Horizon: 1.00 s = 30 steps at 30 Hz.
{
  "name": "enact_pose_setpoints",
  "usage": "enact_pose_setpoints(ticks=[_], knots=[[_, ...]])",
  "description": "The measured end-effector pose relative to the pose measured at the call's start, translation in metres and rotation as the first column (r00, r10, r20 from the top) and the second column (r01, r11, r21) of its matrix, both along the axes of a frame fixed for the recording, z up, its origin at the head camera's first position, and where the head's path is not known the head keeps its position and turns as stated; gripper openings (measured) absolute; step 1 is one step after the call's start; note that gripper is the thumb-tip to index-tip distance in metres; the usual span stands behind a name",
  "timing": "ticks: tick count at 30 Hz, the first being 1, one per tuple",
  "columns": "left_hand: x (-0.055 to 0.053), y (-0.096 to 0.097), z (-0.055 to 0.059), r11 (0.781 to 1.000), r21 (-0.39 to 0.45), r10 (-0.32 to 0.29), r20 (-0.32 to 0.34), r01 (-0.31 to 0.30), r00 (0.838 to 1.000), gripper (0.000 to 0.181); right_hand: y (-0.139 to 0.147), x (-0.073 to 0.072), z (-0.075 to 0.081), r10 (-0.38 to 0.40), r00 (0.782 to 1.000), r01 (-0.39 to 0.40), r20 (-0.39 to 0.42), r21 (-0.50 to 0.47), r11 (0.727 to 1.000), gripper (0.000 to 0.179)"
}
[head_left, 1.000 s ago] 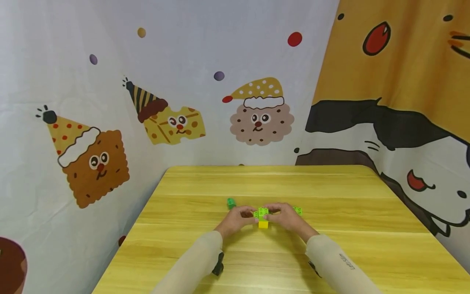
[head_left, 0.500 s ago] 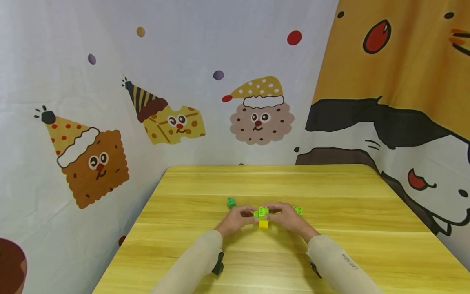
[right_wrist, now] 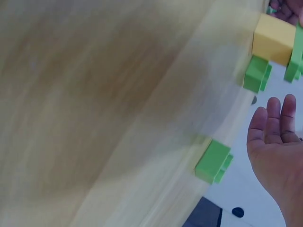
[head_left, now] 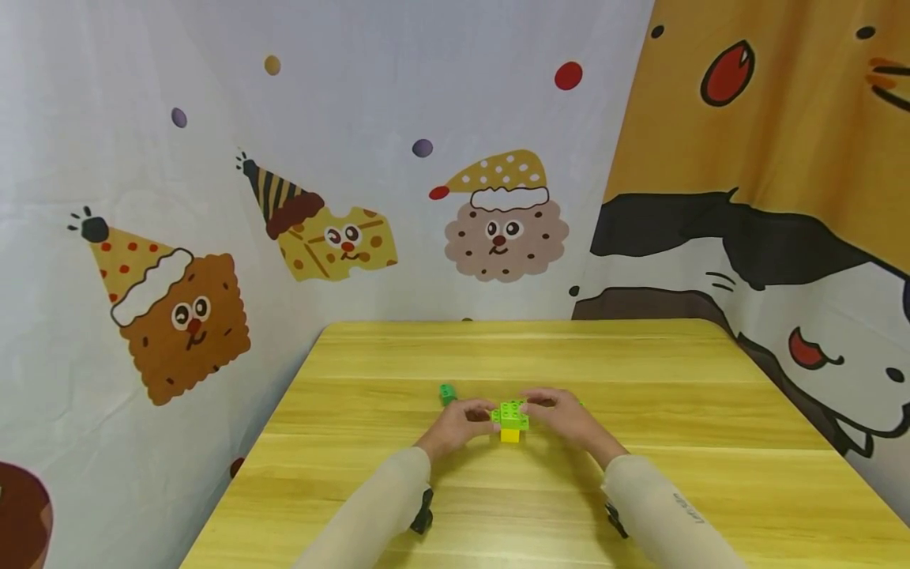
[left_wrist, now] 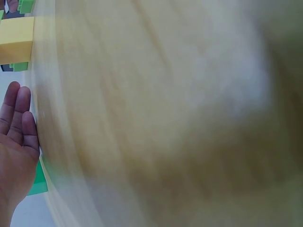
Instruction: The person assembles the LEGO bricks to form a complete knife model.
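In the head view, a small stack of lime-green toy bricks (head_left: 511,412) tops a yellow toy brick (head_left: 509,435) near the table's middle. My left hand (head_left: 455,423) is at its left side, thumb and forefinger pinching a green part there; the three other fingers are fairly straight in the left wrist view. At the stack's right, my right hand (head_left: 565,417) has its thumb by the top corner and its fingers loosely bent. The right wrist view shows the yellow brick (right_wrist: 273,39) with a green brick (right_wrist: 256,74) beside it; that hand's visible fingers (right_wrist: 273,118) extend apart from them.
A darker green brick (head_left: 447,394) stands behind my left hand. Another green brick (right_wrist: 213,161) lies on the table to the right, mostly hidden by my right hand in the head view. The wooden table (head_left: 462,348) ends at a cartoon-printed cloth (head_left: 398,95).
My right hand has shifted a little right and upward from the stack, showing more of the green top's right side. It now covers most of the right-hand loose brick. My left hand stays put.
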<state>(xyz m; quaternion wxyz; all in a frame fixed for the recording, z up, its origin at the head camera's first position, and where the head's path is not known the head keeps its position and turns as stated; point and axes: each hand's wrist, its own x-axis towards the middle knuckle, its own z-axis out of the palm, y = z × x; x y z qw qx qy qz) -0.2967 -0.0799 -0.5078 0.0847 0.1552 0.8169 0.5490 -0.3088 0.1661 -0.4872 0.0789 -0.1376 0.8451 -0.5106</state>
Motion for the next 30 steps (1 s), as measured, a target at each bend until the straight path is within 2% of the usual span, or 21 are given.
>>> enact_pose_setpoints(ticks=[1, 8, 14, 21, 25, 30], knots=[[-0.002, -0.001, -0.003, 1.000, -0.004, -0.001, 0.005, 0.001, 1.000, 0.032, 0.002, -0.001, 0.001, -0.008, 1.000, 0.008, 0.001, -0.002, 1.000, 0.049], [-0.001, -0.001, -0.003, 1.000, -0.015, -0.002, -0.005, 0.002, 1.000, 0.034, 0.013, -0.007, 0.004, -0.059, 0.998, 0.059, -0.010, 0.006, 0.998, 0.053], [-0.002, -0.001, -0.004, 1.000, 0.003, -0.002, 0.007, 0.002, 1.000, 0.033, 0.017, -0.010, 0.001, -0.083, 0.996, 0.084, -0.022, 0.012, 0.996, 0.046], [-0.002, 0.000, -0.006, 1.000, 0.012, 0.004, 0.002, -0.004, 1.000, 0.033, 0.018, -0.015, -0.002, -0.092, 0.995, 0.094, -0.045, 0.044, 0.995, 0.051], [-0.002, 0.000, -0.007, 1.000, 0.022, 0.005, 0.006, -0.005, 1.000, 0.033, 0.017, -0.018, -0.004, -0.122, 0.992, 0.124, -0.041, 0.036, 0.992, 0.044], [-0.002, 0.000, -0.006, 1.000, 0.027, 0.004, 0.013, -0.004, 1.000, 0.033, 0.015, -0.021, -0.009, -0.110, 0.991, 0.113, -0.072, 0.037, 0.993, 0.041]])
